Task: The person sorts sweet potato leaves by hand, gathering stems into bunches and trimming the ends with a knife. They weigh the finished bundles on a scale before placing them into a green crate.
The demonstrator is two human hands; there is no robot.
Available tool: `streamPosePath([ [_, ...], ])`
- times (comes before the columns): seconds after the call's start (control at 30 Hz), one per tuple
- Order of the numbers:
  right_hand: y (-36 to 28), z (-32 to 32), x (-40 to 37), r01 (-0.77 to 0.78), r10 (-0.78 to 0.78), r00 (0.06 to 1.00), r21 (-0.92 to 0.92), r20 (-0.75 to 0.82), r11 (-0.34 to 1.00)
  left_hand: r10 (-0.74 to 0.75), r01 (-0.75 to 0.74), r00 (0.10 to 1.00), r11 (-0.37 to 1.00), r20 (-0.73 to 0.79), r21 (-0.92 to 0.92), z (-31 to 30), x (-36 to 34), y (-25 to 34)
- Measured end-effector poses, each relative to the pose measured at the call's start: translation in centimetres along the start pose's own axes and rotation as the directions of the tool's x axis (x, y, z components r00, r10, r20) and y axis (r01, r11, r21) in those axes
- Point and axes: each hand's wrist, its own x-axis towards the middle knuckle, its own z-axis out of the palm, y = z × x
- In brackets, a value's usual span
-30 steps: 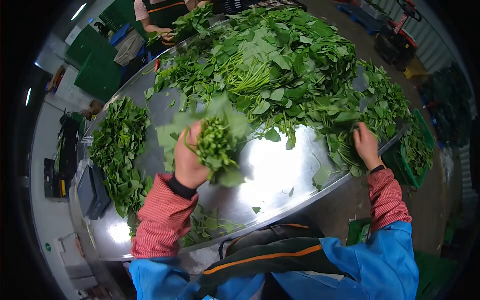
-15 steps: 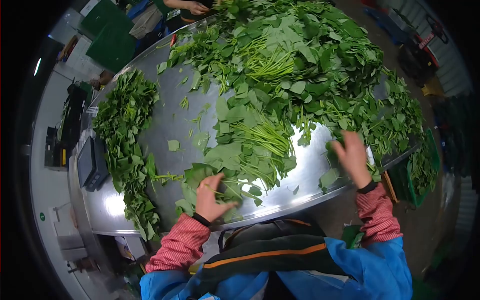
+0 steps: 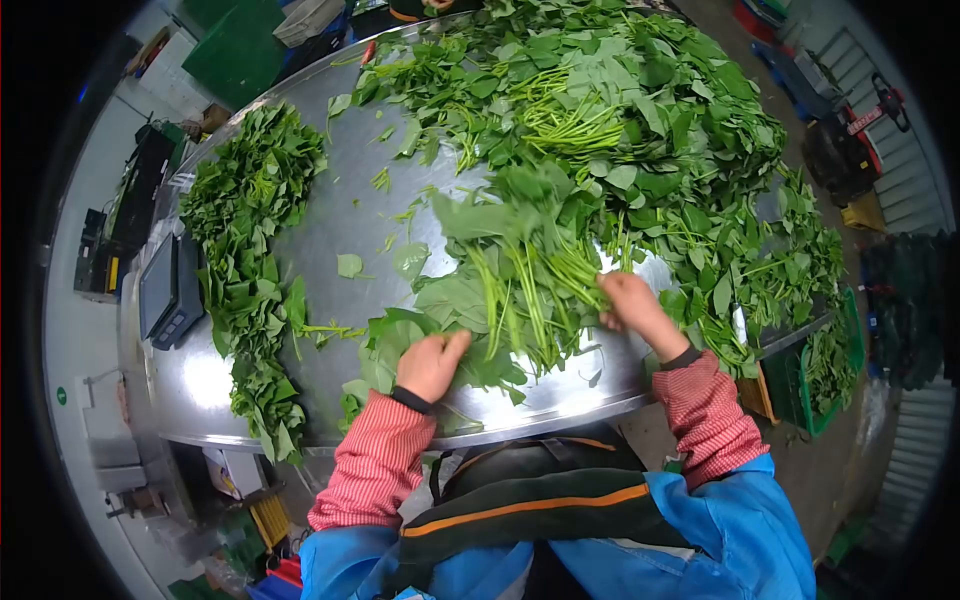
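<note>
A loose bunch of leafy green stems [image 3: 530, 290] lies on the metal table [image 3: 345, 220] in front of me, its leaves blurred at the top. My right hand [image 3: 630, 308] is closed on the stem ends at the bunch's right side. At the lower left of the bunch, my left hand [image 3: 432, 364] has its fingers closed against leaves; what they grip is hidden. Behind the bunch rises a large heap of the same greens [image 3: 660, 110].
A long row of greens [image 3: 250, 200] runs down the table's left side, beside a dark scale [image 3: 170, 290]. A green crate [image 3: 825, 375] with greens stands below the right edge. Another person's hand [image 3: 437, 6] shows at the top. A red-and-black machine [image 3: 850, 140] stands far right.
My right hand has moved left from the table's right part and taken hold of stems. My left hand has closed its fingers. Some leaves of the bunch have lifted, and the view has shifted slightly.
</note>
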Motion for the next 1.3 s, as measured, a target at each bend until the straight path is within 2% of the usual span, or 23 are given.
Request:
streamPosePath([
  [0.03, 1.2, 0.0, -0.7, 0.172, -0.265, 0.956, -0.497, -0.123, 0.85, -0.006, -0.004, 0.998, 0.99, 0.07, 0.139, -0.9, -1.2, 1.4],
  [0.07, 0.9, 0.4, -2.1, 0.19, -0.533, 0.841, -0.873, -0.092, 0.45, -0.019, -0.018, 0.991, 0.961, 0.133, 0.276, -1.9, -2.0, 2.7],
  [0.1, 0.2, 0.2, -3.1, 0.19, -0.448, 0.884, -0.773, -0.133, 0.605, 0.041, -0.066, 0.994, 0.968, 0.105, 0.242, -2.0, -2.4, 2.4],
  [0.2, -1.7, -0.8, -5.3, 0.339, -0.381, 0.914, -0.252, -0.141, 0.907, -0.015, -0.015, 0.998, 0.874, 0.057, 0.486, -4.1, -2.8, 3.1],
  [0.27, -2.2, -1.7, -5.4, 0.276, -0.281, 0.95, -0.052, -0.134, 0.96, 0.131, -0.039, 0.98, 0.866, -0.149, 0.499, -4.3, -2.6, 3.1],
  [0.33, -0.1, -1.9, -4.1, 0.218, -0.205, 0.97, 0.098, -0.128, 0.971, 0.295, -0.12, 0.876, 0.9, -0.383, 0.42, -4.1, -2.3, 3.1],
  [0.37, 1.6, -1.4, -3.3, 0.348, -0.458, 0.889, -0.619, -0.022, 0.704, 0.322, -0.214, 0.854, 0.933, -0.409, 0.288, -3.4, -1.9, 2.7],
  [0.47, 2.3, 0.0, -5.1, 0.163, -0.413, 0.849, -0.58, -0.329, 0.798, 0.287, -0.332, 0.9, 0.939, -0.327, -0.089, 0.1, -0.4, 2.6],
  [0.5, 1.4, -0.1, -5.6, 0.213, -0.423, 0.817, -0.477, -0.391, 0.852, 0.244, -0.303, 0.913, 0.942, -0.328, -0.143, 1.7, 0.2, 2.4],
  [0.53, -0.1, -0.4, -6.2, 0.004, -0.372, 0.823, -0.65, -0.43, 0.76, 0.213, -0.286, 0.92, 0.939, -0.331, -0.192, 3.1, 1.4, 2.4],
  [0.57, -0.6, -0.3, -6.5, 0.027, -0.601, 0.678, -0.803, -0.422, 0.595, 0.218, -0.275, 0.903, 0.955, -0.371, -0.109, 4.0, 2.5, 2.1],
  [0.6, -1.1, -0.3, -6.8, 0.0, -0.795, 0.501, -0.918, -0.343, 0.396, 0.198, -0.255, 0.923, 0.956, -0.329, -0.141, 4.6, 3.3, 1.5],
  [0.7, -3.0, 2.4, -8.0, 0.292, -0.89, 0.423, -0.904, -0.172, 0.313, 0.162, -0.216, 0.958, 0.951, -0.236, -0.223, 5.2, 4.0, 0.6],
  [0.77, -2.0, 6.5, -7.8, 0.552, -0.874, 0.479, -0.749, -0.075, 0.367, 0.069, -0.109, 0.994, 0.795, -0.09, -0.597, 5.1, 4.2, -0.7],
  [0.8, -1.8, 8.2, -7.6, 0.553, -0.841, 0.54, -0.759, 0.011, 0.345, 0.046, -0.038, 0.999, 0.664, -0.01, -0.747, 5.1, 4.2, -1.0],
  [0.83, -1.6, 9.9, -7.1, 0.553, -0.818, 0.574, -0.756, 0.041, 0.35, 0.052, -0.046, 0.999, 0.682, -0.014, -0.73, 2.3, 2.0, 1.7],
  [0.93, 0.1, 11.5, -4.2, 0.445, -0.828, 0.556, -0.868, 0.074, 0.221, -0.013, 0.02, 1.0, 0.543, 0.016, -0.84, -0.3, 0.2, 2.5],
  [0.97, -0.1, 11.2, -4.2, 0.433, -0.818, 0.575, -0.849, 0.001, 0.304, 0.066, -0.005, 0.997, 0.556, 0.038, -0.831, -1.0, 0.7, 0.6],
  [1.07, -1.0, 8.1, -4.7, 0.329, -0.687, 0.665, -0.712, -0.293, 0.621, -0.02, 0.126, 0.992, 0.108, 0.125, -0.986, -3.6, -1.9, 0.5],
  [1.1, -0.8, 6.7, -4.7, 0.232, -0.707, 0.665, -0.834, -0.239, 0.5, 0.002, 0.198, 0.98, 0.159, 0.201, -0.967, -2.9, -1.5, -2.1],
  [1.13, -2.3, 6.3, -6.2, 0.148, -0.771, 0.606, -0.926, -0.193, 0.347, 0.0, 0.236, 0.971, 0.126, 0.238, -0.963, -2.2, -1.6, -3.2],
  [1.2, -5.0, 7.2, -8.7, 0.163, -0.808, 0.575, -0.949, -0.132, 0.271, -0.004, 0.323, 0.946, 0.065, 0.323, -0.944, -1.1, -2.4, -4.5],
  [1.3, -6.8, 11.2, -11.1, 0.468, -0.866, 0.498, -0.831, -0.031, 0.299, 0.022, 0.294, 0.956, 0.002, 0.293, -0.956, -0.7, -3.4, -4.4],
])
